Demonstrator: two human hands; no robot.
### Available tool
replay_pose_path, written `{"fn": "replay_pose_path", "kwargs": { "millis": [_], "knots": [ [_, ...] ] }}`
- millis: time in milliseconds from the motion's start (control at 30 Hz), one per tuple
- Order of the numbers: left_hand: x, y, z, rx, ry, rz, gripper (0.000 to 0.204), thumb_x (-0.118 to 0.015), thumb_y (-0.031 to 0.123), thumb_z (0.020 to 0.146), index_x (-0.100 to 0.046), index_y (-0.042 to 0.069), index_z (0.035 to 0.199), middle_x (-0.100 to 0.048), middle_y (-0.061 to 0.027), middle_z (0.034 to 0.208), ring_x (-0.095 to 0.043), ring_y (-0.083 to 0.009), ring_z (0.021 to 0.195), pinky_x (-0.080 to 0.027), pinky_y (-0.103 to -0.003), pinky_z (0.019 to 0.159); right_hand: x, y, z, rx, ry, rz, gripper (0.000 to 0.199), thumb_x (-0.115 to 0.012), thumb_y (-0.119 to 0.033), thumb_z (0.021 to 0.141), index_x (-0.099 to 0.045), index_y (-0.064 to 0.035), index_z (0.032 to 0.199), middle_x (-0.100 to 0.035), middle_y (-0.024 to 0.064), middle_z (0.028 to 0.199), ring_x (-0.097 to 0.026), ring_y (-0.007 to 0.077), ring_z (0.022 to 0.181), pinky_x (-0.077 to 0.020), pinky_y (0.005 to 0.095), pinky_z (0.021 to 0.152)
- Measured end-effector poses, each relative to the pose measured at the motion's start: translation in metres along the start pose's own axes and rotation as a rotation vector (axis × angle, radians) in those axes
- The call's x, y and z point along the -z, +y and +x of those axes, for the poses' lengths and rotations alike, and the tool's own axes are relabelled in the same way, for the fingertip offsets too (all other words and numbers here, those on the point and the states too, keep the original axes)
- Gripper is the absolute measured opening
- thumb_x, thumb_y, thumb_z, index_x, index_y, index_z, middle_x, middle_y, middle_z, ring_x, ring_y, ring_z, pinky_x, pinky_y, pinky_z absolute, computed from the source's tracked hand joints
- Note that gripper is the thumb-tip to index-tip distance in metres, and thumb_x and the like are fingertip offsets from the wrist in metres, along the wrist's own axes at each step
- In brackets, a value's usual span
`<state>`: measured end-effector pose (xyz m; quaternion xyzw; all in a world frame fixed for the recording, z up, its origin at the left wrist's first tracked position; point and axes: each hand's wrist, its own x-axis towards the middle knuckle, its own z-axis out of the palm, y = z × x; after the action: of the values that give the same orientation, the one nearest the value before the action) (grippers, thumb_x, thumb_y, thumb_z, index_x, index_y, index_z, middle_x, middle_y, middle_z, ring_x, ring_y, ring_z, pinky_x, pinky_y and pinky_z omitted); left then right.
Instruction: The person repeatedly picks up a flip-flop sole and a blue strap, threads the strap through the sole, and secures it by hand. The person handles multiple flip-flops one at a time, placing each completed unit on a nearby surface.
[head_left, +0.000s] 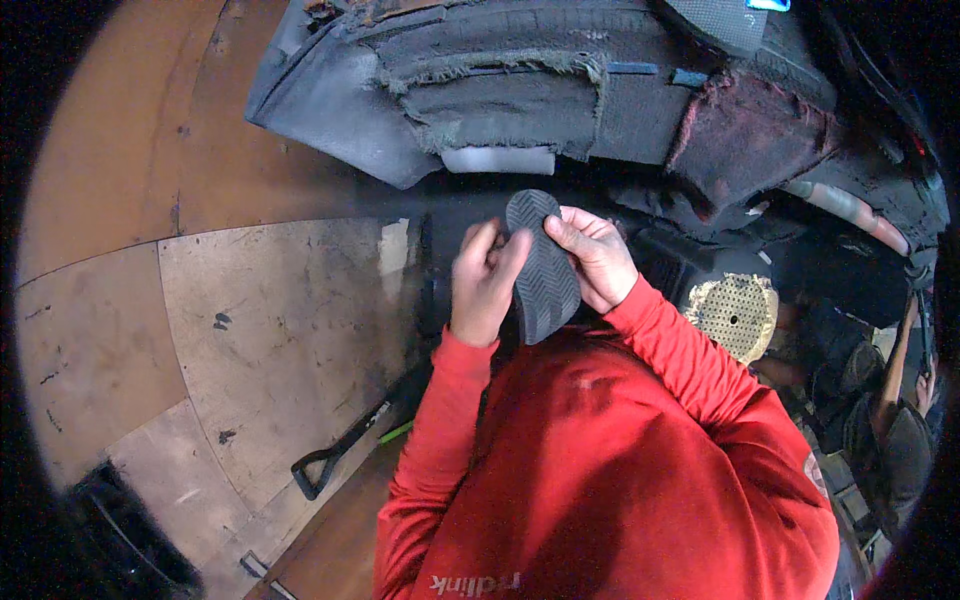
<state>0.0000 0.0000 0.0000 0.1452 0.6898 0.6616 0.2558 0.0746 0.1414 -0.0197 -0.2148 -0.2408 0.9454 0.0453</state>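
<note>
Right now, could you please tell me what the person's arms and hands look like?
The left sleeve and right sleeve are long, red and creased, with a pale mark on the right one's outer side. The left hand and right hand wear no gloves; the left is blurred.

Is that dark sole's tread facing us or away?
Facing us: the dark sole shows its zigzag grooves, gripped by the right hand.

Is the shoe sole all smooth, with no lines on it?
No, zigzag grooves run across the visible side of the dark sole that the right hand holds.
</note>
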Motion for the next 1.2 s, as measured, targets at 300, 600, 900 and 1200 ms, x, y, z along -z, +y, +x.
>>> {"fn": "replay_pose_path", "kwargs": {
  "millis": [300, 600, 900, 1200],
  "knots": [
    [-0.048, -0.016, 0.028, -0.203, 0.330, 0.257, 0.021, -0.068, 0.013, 0.091, -0.058, -0.002, 0.102, -0.057, -0.0108, 0.092, -0.056, -0.0230, 0.083, -0.045, -0.035, 0.080, 0.017, -0.006, -0.070, -0.488, -0.046, -0.292, 0.031, -0.061, -0.035, 0.097, -0.061, -0.0056, 0.105, -0.068, 0.0054, 0.084, -0.064, 0.0123, 0.062, -0.0532, 0.0266, 0.053],
    [-0.039, -0.005, 0.006, -0.094, 0.417, -0.323, 0.025, -0.061, 0.010, 0.097, -0.050, 0.000, 0.118, -0.061, -0.0062, 0.106, -0.057, -0.0098, 0.092, -0.048, -0.026, 0.083, 0.048, -0.044, -0.023, -0.227, 0.072, -0.139, 0.038, -0.045, -0.036, 0.104, -0.053, -0.0015, 0.118, -0.067, 0.0199, 0.115, -0.071, 0.0285, 0.092, -0.0601, 0.0363, 0.073],
    [0.005, 0.002, -0.035, 0.063, -0.082, -0.567, 0.050, -0.061, 0.010, 0.095, -0.041, 0.001, 0.140, -0.056, -0.0137, 0.133, -0.053, -0.0272, 0.124, -0.040, -0.048, 0.108, 0.073, -0.043, -0.051, -0.462, -0.079, 0.030, 0.060, -0.034, -0.059, 0.099, -0.045, -0.0102, 0.132, -0.070, 0.0201, 0.093, -0.072, 0.0274, 0.070, -0.0613, 0.0350, 0.056],
    [0.000, 0.001, -0.028, 0.324, 0.001, -0.588, 0.040, -0.058, 0.019, 0.099, -0.053, -0.002, 0.132, -0.064, -0.0139, 0.122, -0.064, -0.0235, 0.108, -0.053, -0.039, 0.093, 0.061, -0.042, -0.075, -0.165, 0.095, -0.830, 0.027, -0.076, -0.007, 0.083, -0.066, 0.0002, 0.107, -0.066, 0.0126, 0.109, -0.068, 0.0195, 0.090, -0.0564, 0.0288, 0.076]
  ]
}}
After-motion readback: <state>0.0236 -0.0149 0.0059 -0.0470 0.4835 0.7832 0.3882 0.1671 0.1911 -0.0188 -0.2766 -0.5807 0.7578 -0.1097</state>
